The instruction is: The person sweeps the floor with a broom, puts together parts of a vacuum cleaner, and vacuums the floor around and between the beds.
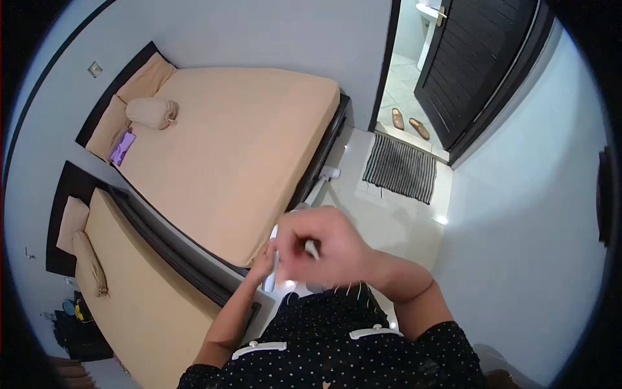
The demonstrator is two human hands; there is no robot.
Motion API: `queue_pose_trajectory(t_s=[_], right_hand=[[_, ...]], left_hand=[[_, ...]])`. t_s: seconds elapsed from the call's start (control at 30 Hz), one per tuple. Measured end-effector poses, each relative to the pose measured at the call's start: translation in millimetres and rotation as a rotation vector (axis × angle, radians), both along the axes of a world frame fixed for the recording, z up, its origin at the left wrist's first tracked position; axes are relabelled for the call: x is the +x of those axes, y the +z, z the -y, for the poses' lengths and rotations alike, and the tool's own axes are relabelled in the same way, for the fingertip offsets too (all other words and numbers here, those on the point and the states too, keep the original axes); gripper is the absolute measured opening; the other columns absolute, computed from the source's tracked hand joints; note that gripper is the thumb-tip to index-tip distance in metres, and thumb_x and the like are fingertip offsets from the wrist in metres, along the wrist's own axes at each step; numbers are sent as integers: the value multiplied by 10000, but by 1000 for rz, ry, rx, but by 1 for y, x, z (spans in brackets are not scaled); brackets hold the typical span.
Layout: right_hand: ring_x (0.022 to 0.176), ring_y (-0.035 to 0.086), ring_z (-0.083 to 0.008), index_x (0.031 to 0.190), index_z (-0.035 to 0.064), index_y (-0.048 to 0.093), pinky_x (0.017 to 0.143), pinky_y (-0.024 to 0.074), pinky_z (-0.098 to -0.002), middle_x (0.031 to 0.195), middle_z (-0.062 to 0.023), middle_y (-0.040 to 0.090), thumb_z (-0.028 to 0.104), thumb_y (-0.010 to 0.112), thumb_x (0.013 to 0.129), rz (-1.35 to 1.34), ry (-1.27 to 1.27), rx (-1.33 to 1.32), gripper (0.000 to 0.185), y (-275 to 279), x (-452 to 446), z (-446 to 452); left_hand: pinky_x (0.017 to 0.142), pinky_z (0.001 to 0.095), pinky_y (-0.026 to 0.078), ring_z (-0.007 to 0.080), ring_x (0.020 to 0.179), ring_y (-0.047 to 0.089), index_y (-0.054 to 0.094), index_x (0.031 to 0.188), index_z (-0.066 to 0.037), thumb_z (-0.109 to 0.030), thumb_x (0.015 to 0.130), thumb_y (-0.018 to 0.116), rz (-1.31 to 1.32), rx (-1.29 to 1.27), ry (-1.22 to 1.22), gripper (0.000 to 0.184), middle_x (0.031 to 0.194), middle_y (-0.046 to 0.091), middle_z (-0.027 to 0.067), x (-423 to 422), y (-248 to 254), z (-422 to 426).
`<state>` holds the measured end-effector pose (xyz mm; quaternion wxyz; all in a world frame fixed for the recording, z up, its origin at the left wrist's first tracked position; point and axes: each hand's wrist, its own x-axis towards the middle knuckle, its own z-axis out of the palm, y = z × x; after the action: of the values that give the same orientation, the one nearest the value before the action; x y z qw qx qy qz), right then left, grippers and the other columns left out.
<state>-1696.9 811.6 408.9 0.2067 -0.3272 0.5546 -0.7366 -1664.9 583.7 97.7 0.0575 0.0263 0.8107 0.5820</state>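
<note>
The right hand [335, 243], large and blurred close to the camera, is clenched in a ring; something pale shows in its hollow, apparently the upper end of a white pole [316, 193]. The left hand [262, 261], beyond it on the side of the bed, has its fingers wrapped round a white length that seems to be the same pole, though the right fist hides the join. From the hands the pole slants forward and a little right, away from the wearer, down to a white foot [331, 172] on the pale tiled floor [382, 223], just beside the dark bed base [314, 155]. The left hand looks the lower of the two on the pole.

Further out, a large bed [227, 142] with a peach sheet fills the left, bearing a bolster [150, 113] and a folded purple cloth [122, 148]. A second bed [139, 272] lies nearer. Ahead right, a striped mat [401, 167] fronts an open dark door [479, 65], with brown slippers [420, 128] inside.
</note>
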Motion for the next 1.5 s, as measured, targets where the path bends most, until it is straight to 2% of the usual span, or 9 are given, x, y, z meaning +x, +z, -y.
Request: queue_pose_trajectory(t_s=[0.07,0.23,0.4,0.67,0.77,0.83,1.0,1.23,1.5], right_hand=[[517,425,-66,624,36,486,467,343,-216,569,-16,478,230,658,703,47,-173,223,272,-69,-26,16],[641,544,-211,826,25,534,574,436,-307,725,-105,561,331,653,653,-104,-269,960,371,-244,-75,10],[904,515,-306,1076,54,461,776,426,-360,1001,-180,504,351,656,612,-31,-289,1148,585,-332,-108,-21],[1039,433,-329,1243,109,258,835,405,-378,1209,-203,335,302,694,576,-9,-205,1290,821,-341,-201,-65],[1092,371,-349,1277,91,163,860,389,-388,1265,-210,252,275,729,533,-248,-155,1363,953,-340,-221,-74],[1133,315,-363,1280,48,116,900,355,-392,1285,-213,211,285,750,502,-375,-260,1151,1032,-355,-226,-81],[1118,346,-359,1242,87,220,883,359,-411,1241,-201,302,221,766,473,-582,-391,720,953,-357,-260,-99],[1014,441,-371,1204,113,269,840,402,-385,1151,-217,383,168,762,483,-336,-241,784,875,-372,-336,-136],[988,457,-345,1224,169,272,815,417,-380,1122,-167,399,168,756,491,-412,-192,780,879,-341,-369,-149]], left_hand=[[422,220,370,95,443,426,422,917,-59,-399,885,268,497,194,38,375,593,450,25,-1,60,-17],[413,228,369,97,440,429,414,862,-66,-410,884,261,466,211,55,377,590,451,31,-39,57,-26],[425,229,376,97,436,426,420,879,-59,-410,883,266,482,222,25,383,596,453,29,-82,60,-53],[415,228,374,95,431,429,409,855,-54,-409,881,266,476,219,24,384,591,451,30,-166,72,-124],[411,235,373,103,423,429,407,856,-56,-409,880,266,495,225,55,381,592,447,29,-183,82,-144],[412,238,375,108,429,434,408,856,-61,-403,883,262,516,236,48,373,594,442,29,-189,90,-151],[419,236,377,106,441,432,412,861,-58,-402,884,260,569,286,52,376,600,441,31,-213,111,-166],[421,229,375,105,447,424,416,857,-55,-411,882,251,520,337,20,393,605,432,31,-272,101,-198],[420,221,368,96,450,422,421,839,-51,-431,876,241,584,297,53,422,611,434,29,-307,125,-214]])
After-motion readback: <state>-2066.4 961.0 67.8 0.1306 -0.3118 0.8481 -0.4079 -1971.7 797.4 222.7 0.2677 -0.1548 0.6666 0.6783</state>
